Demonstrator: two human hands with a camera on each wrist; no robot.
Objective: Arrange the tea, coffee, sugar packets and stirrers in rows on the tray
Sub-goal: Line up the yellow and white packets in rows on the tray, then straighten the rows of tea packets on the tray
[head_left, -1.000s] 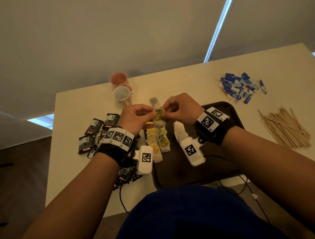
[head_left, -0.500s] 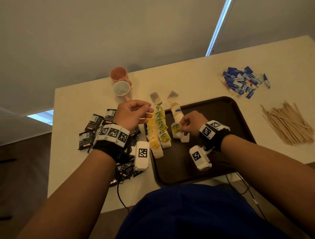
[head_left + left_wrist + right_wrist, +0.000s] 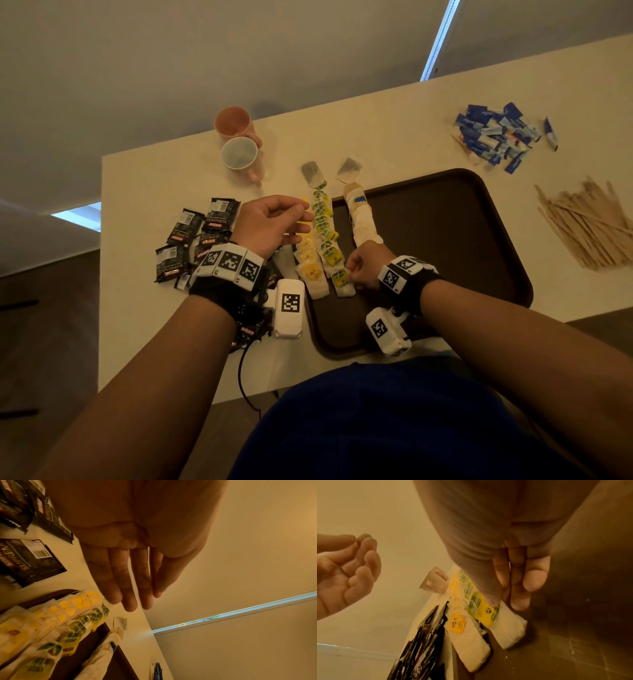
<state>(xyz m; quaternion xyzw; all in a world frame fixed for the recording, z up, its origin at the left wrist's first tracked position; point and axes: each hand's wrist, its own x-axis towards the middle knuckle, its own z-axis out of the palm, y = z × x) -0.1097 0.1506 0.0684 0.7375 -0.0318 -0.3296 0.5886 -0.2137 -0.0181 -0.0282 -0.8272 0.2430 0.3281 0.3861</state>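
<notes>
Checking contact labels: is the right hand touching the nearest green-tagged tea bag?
Touching. The right wrist view shows the right hand with a fingertip pressed on the tea bag's yellow-green tag.

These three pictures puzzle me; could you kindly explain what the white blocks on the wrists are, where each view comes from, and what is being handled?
No robot here: a person works with bare hands. The white blocks are wrist cameras; the wide picture comes from a head camera, the other two look along each hand. On the table sit a dark tray, rows of tea bags, black coffee sachets, blue sugar packets, wooden stirrers and two cups. The right hand pinches the nearest green-tagged tea bag at its tag. The left hand hovers with nothing in it.
</notes>
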